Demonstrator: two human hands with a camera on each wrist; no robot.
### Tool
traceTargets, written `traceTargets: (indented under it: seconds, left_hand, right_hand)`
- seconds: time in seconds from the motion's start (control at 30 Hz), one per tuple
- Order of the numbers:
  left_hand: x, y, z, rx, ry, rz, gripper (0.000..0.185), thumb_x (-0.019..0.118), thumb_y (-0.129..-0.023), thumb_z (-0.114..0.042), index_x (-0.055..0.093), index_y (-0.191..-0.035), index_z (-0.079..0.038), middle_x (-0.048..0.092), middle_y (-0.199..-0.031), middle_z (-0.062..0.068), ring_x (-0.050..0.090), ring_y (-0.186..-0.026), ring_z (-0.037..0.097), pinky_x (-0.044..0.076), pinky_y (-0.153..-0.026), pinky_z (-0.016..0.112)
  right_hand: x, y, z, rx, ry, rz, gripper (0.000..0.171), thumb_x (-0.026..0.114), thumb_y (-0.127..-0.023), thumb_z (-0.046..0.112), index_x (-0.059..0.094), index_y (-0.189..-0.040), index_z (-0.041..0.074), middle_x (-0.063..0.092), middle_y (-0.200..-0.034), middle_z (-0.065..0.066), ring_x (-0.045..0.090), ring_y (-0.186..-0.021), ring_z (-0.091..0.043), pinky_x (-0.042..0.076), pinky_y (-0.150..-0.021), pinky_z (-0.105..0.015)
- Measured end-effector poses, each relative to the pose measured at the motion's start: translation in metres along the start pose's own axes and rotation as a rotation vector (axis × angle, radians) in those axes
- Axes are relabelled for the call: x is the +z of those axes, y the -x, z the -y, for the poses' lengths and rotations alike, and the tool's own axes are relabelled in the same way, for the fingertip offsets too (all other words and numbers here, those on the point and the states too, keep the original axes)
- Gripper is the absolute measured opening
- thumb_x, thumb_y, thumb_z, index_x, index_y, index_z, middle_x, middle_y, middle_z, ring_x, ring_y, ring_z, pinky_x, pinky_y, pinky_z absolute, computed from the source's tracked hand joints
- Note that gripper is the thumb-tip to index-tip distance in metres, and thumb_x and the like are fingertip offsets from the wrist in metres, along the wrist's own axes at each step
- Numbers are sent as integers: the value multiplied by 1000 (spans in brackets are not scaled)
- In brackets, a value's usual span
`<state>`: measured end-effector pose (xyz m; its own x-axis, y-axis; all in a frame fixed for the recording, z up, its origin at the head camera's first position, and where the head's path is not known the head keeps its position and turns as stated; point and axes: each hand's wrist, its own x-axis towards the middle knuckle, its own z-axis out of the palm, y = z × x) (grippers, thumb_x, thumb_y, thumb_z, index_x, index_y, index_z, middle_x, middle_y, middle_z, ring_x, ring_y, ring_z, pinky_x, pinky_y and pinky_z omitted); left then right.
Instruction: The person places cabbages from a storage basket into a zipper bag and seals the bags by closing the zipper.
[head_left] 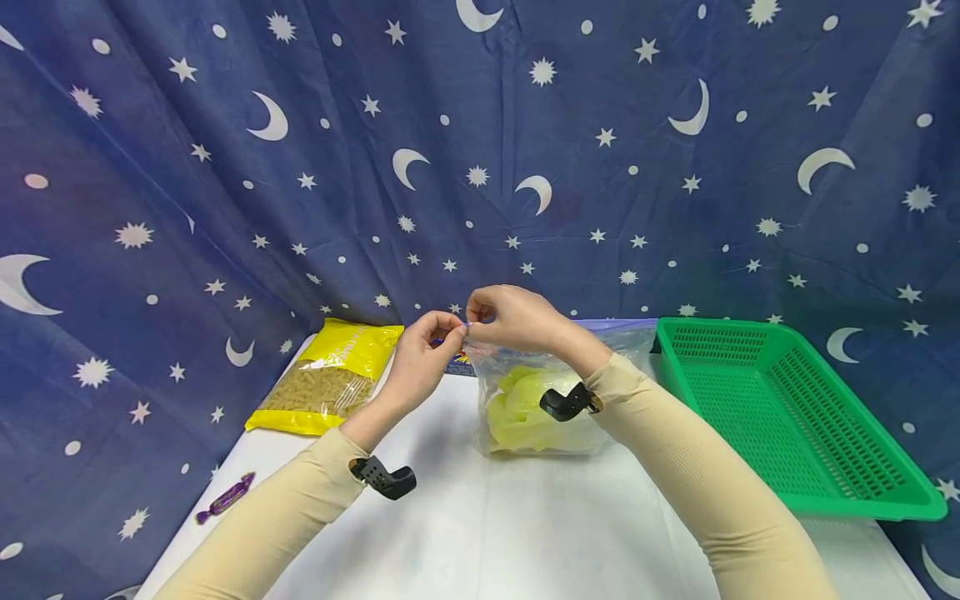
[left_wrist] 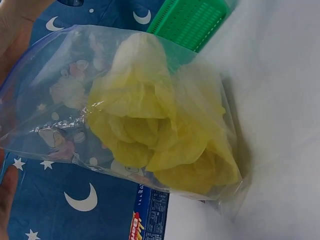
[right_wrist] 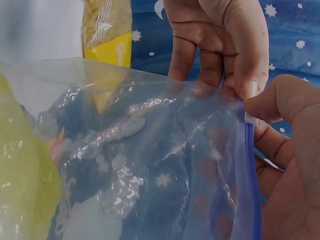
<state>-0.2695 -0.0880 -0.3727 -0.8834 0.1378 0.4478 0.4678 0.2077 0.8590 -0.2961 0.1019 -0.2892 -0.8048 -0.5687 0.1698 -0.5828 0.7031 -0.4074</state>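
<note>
Left hand: your left hand point(head_left: 422, 354) sits just left of frame centre in the head view, thumb and fingertips pinched on the near-left end of the bag's blue zip strip point(right_wrist: 250, 150).
Right hand: your right hand point(head_left: 513, 318) is touching it at centre, fingers curled and clamped on the same strip — both grips meet at one corner.
Bag: the clear zip bag point(head_left: 551, 392) stands on the white table point(head_left: 480, 517) just right of and below your hands, its mouth lifted to them.
Contents: pale yellow-green leaves point(left_wrist: 160, 130) fill the bottom (they look like cabbage or lettuce).
Axis: the zip runs rightward from the pinch toward the green basket point(head_left: 787, 408) — the unheld length lies on your right hand's side.
Further off: a yellow pasta packet point(head_left: 326, 379) lies at left, a purple sweet point(head_left: 225, 497) at lower left.
</note>
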Motion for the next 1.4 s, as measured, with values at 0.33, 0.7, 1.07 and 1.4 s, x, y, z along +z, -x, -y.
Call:
traceTargets:
  seconds: [0.33,0.7,1.07,1.4]
  left_hand:
    - [1,1,3,-25,26,-24,11,65,-101,-18,68,-103,-7,68,-96,8,66,-90,22,55,-78,27]
    - [4,3,3,-56,92,54,27,68,-101,-30,69,-115,-8,68,-108,10,63,-93,27,55,-81,37]
    - [7,3,1,-102,113,38,23,68,-101,-18,69,-116,-2,69,-113,18,63,-102,42,51,-73,21]
    - [6,2,0,-102,111,58,25,72,-98,-28,71,-109,-5,71,-106,8,66,-99,32,55,-83,34]
  right_hand:
    - [-9,10,-10,28,0,18,7,68,-86,23,66,-91,19,65,-91,5,59,-86,-15,49,-77,-34]
    - [-8,15,-17,14,-94,30,7,70,-92,22,69,-96,16,69,-93,4,64,-91,-14,53,-85,-35]
    - [-9,17,-14,-3,-53,19,9,73,-93,24,72,-98,16,70,-95,6,65,-95,-13,53,-88,-34]
    - [-8,18,-16,-5,-35,17,8,73,-93,26,71,-97,19,70,-95,8,66,-96,-14,53,-87,-35]
